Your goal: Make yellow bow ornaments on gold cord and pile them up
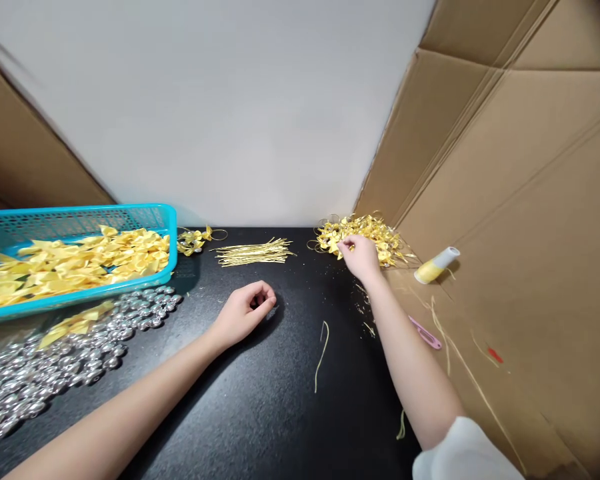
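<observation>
My right hand (pixel 361 255) reaches to a heap of finished yellow bows with gold loops (pixel 367 237) at the far right of the black table (pixel 260 400); its fingertips pinch at the heap's near edge. My left hand (pixel 245 310) rests on the table in the middle, fingers curled into a loose fist, with nothing visible inside. A bundle of gold cords (pixel 254 252) lies beyond it. One loose gold cord (pixel 321 353) lies between my forearms.
A teal basket (pixel 80 217) full of yellow ribbon bows stands at left, over a spread of silver beads (pixel 70 353). A yellow thread spool (pixel 436 265) and pink snips (pixel 425 332) lie by the cardboard wall (pixel 520 233) at right.
</observation>
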The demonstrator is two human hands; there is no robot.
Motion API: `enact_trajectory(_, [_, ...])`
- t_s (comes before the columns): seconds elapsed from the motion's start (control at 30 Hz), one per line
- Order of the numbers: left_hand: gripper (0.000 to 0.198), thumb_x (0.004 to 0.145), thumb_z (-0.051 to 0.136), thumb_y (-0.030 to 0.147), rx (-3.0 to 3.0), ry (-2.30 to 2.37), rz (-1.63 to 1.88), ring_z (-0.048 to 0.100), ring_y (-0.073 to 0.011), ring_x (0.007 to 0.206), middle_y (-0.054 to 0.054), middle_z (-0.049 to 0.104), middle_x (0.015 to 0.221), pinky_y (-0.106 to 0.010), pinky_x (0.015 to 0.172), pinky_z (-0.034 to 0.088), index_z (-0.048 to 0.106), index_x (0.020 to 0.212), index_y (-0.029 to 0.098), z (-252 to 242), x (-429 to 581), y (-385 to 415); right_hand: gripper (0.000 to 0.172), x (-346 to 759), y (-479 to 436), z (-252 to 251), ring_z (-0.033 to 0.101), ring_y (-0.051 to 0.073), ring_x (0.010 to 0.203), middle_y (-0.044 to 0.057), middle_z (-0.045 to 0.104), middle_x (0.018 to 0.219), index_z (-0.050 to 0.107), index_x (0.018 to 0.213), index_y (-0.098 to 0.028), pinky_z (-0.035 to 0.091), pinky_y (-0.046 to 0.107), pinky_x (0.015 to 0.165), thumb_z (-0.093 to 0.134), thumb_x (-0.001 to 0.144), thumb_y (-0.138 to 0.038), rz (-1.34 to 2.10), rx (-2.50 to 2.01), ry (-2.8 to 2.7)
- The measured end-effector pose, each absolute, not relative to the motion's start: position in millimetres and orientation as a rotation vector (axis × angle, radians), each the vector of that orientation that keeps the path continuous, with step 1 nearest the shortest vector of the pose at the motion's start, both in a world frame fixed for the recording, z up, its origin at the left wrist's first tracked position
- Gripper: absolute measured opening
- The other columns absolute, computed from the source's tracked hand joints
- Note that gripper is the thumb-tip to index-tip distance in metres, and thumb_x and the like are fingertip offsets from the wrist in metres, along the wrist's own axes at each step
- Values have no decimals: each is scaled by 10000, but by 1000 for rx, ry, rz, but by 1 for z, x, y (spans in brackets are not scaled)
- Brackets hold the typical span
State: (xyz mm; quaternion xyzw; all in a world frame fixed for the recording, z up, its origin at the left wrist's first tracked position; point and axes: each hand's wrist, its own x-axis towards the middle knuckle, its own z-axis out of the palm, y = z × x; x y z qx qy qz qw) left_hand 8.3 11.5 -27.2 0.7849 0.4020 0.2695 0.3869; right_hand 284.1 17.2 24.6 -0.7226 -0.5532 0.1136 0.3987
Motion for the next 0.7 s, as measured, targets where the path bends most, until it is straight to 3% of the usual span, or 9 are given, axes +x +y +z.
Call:
enact_trajectory(0.2, [228,847,603,384,1671,967,819,561,-146,727,0,609,792,-264,678,440,608,958,185,-15,13,8,339,254,2,59,515,132,568,-7,549,661,506,713,-213,406,251,526,481,894,-498,793,-1392,-1385])
enact_trajectory(0.3, [251,835,647,356,1527,846,899,597,-156,847,-24,649,904,-279,781,473,611,1027,199,1,16,-1,313,223,-9,60,495,100,553,-16,546,696,498,715,-203,393,213,496,593,864,-461,1399,-907,-1115])
enact_trajectory(0.37, [225,831,667,338,1495,764,950,594,-145,847,-21,650,897,-266,787,479,618,1004,202,14,17,-9,283,205,-15,58,491,94,559,-23,532,685,505,708,-197,420,207,517,575,900,-394,1629,-701,-960])
enact_trajectory(0.53, [211,782,736,291,1402,696,1063,583,-126,776,0,634,816,-235,723,491,610,922,195,35,20,-28,288,175,-27,58,480,91,561,-25,517,679,521,708,-191,436,195,535,444,975,-268,1774,-592,-651])
enact_trajectory(0.7, [237,724,774,304,1406,815,1045,608,-154,773,-21,679,829,-275,738,503,656,886,177,43,22,-33,267,160,-37,63,487,100,596,-24,511,676,541,670,-190,454,208,579,518,926,-259,1760,-685,-458])
